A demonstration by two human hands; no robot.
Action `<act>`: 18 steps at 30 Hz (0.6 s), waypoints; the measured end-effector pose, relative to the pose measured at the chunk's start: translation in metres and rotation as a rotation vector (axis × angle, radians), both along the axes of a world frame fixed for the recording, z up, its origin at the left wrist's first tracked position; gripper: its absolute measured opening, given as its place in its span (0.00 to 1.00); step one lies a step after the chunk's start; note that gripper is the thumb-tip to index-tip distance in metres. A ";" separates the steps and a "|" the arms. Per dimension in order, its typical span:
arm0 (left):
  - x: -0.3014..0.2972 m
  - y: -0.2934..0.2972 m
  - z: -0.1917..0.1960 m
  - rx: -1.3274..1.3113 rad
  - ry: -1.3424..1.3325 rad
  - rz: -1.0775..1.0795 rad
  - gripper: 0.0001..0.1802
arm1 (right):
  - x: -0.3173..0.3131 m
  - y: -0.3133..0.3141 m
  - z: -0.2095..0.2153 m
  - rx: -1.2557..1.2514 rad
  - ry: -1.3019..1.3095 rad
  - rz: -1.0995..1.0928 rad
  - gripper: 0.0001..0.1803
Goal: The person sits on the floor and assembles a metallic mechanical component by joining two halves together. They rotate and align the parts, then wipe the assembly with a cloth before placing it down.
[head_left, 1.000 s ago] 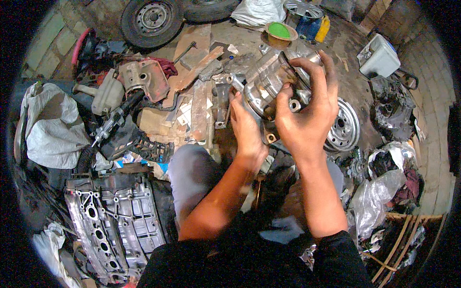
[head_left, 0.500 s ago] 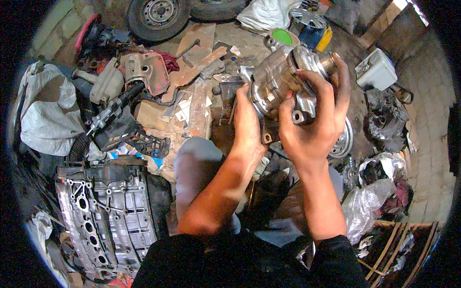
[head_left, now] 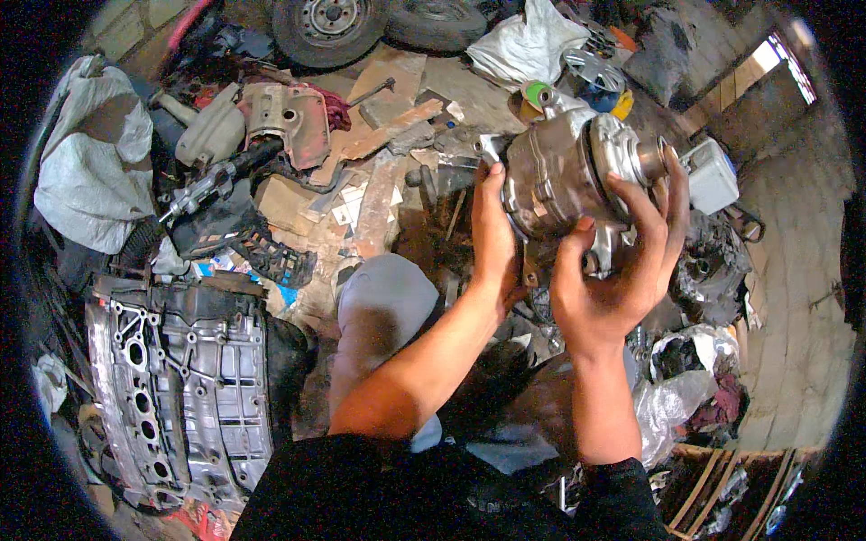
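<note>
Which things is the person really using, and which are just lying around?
In use:
metal machine part
left hand
right hand

Lying around:
engine block
wheel
white sack
white plastic container

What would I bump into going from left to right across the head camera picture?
Grey cloth bundle → ribbed engine casting → left hand → round metal housing, held up by both hands → right hand → pale plastic tank.
</note>
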State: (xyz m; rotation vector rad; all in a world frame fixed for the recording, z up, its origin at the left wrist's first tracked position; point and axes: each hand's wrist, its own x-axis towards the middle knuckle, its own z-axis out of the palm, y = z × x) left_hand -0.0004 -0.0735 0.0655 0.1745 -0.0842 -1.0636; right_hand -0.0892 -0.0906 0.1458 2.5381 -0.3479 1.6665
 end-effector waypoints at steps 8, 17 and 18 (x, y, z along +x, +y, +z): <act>-0.011 0.010 0.023 -0.373 -0.051 0.044 0.32 | -0.009 0.017 0.031 -0.110 0.021 0.080 0.28; 0.006 0.015 0.021 -0.264 0.145 -0.110 0.27 | 0.000 -0.036 0.089 0.580 0.383 0.322 0.38; 0.006 0.012 0.021 -0.231 0.116 -0.088 0.27 | -0.001 -0.051 0.095 0.682 0.502 0.399 0.31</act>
